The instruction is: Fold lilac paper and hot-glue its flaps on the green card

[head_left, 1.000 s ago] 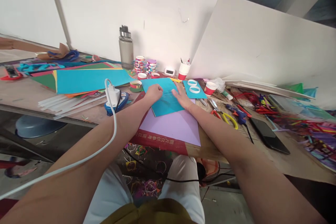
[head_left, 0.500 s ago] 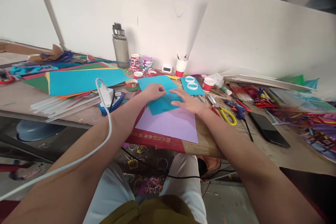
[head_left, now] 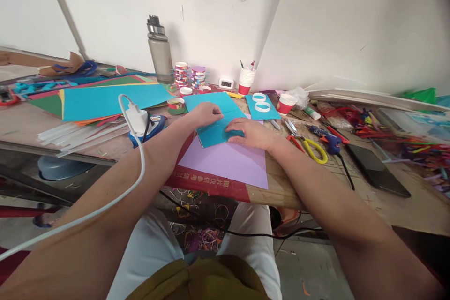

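Observation:
My left hand (head_left: 206,115) rests over a blue paper sheet (head_left: 214,135) with its fingers curled and their tips pressed together. What it pinches, if anything, is too small or hidden to make out. On the right edge of that sheet, my right hand (head_left: 253,134) lies with thumb and fingers apart, holding nothing I can see. Under the blue paper is a purple sheet (head_left: 228,166), reaching towards the table's front edge. Two white rings (head_left: 262,107) lie on a smaller blue piece (head_left: 273,111) behind my right hand.
Right of my hands lie yellow-handled scissors (head_left: 315,151), a blue glue gun (head_left: 330,143) and a black phone (head_left: 377,168). A power strip (head_left: 158,125) with a white cable (head_left: 140,173) is on the left. Paper cups (head_left: 286,103) and a bottle (head_left: 160,56) stand behind.
My right hand has settled lower onto the blue sheet, its fingers more curved. My left hand keeps its pinched shape in nearly the same place. The camera view has shifted slightly.

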`<move>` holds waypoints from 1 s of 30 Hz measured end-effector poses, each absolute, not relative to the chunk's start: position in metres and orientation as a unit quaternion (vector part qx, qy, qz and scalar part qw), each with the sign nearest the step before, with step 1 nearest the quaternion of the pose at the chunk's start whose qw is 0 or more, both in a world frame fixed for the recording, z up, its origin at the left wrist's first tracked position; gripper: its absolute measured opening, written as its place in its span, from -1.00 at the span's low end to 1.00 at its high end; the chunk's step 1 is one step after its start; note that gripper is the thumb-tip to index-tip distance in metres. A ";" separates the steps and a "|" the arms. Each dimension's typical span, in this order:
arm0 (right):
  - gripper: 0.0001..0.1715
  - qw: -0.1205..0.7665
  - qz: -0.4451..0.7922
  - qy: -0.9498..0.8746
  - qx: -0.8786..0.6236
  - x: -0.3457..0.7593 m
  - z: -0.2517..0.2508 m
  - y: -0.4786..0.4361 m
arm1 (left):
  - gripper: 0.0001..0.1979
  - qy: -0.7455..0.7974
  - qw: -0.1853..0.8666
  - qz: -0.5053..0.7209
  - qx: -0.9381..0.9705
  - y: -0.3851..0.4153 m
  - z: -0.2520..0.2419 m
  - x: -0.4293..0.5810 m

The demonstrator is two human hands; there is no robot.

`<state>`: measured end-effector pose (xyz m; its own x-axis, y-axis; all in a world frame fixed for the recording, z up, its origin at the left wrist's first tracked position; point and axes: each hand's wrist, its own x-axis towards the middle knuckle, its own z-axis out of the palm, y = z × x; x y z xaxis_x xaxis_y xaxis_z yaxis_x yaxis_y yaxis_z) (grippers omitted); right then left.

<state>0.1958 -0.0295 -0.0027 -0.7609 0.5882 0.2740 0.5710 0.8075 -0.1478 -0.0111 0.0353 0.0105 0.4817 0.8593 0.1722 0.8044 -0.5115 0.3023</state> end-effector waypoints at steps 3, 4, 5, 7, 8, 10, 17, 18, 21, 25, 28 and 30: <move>-0.64 0.119 -0.026 -0.943 -0.309 0.193 0.000 -0.033 | -0.68 0.485 0.091 0.150 0.857 0.035 0.011 -0.011; -0.64 0.104 -0.045 -0.945 -0.307 0.191 0.001 -0.034 | -0.68 0.486 0.089 0.147 0.857 0.035 0.011 -0.010; -0.63 0.089 -0.063 -0.947 -0.303 0.190 0.001 -0.035 | -0.68 0.486 0.087 0.145 0.857 0.034 0.011 -0.010; -0.61 0.060 -0.101 -0.950 -0.290 0.187 0.001 -0.037 | -0.68 0.488 0.082 0.143 0.857 0.034 0.011 -0.010; -0.61 0.048 -0.118 -0.950 -0.285 0.185 0.000 -0.038 | -0.69 0.488 0.079 0.142 0.857 0.034 0.011 -0.010; -0.61 0.031 -0.146 -0.949 -0.277 0.181 0.000 -0.041 | -0.69 0.485 0.076 0.141 0.860 0.033 0.011 -0.010; -0.70 0.050 -0.137 -0.923 -0.357 0.171 0.003 -0.051 | -0.67 0.479 0.083 0.147 0.861 0.028 0.017 -0.009; -0.71 0.063 -0.130 -0.914 -0.379 0.172 0.003 -0.050 | -0.66 0.475 0.088 0.149 0.863 0.027 0.019 -0.009; -0.72 0.094 -0.113 -0.895 -0.421 0.178 0.002 -0.045 | -0.61 0.461 0.095 0.141 0.871 0.022 0.025 -0.009; -0.75 0.089 -0.098 -0.890 -0.436 0.184 -0.001 -0.040 | -0.56 0.424 0.107 0.065 0.897 0.017 0.030 -0.014; -0.76 0.081 -0.097 -0.895 -0.428 0.184 -0.002 -0.040 | -0.55 0.389 0.147 0.004 0.909 0.017 0.030 -0.019; -0.76 0.076 -0.103 -0.899 -0.419 0.183 -0.001 -0.042 | -0.54 0.378 0.165 -0.010 0.911 0.018 0.030 -0.021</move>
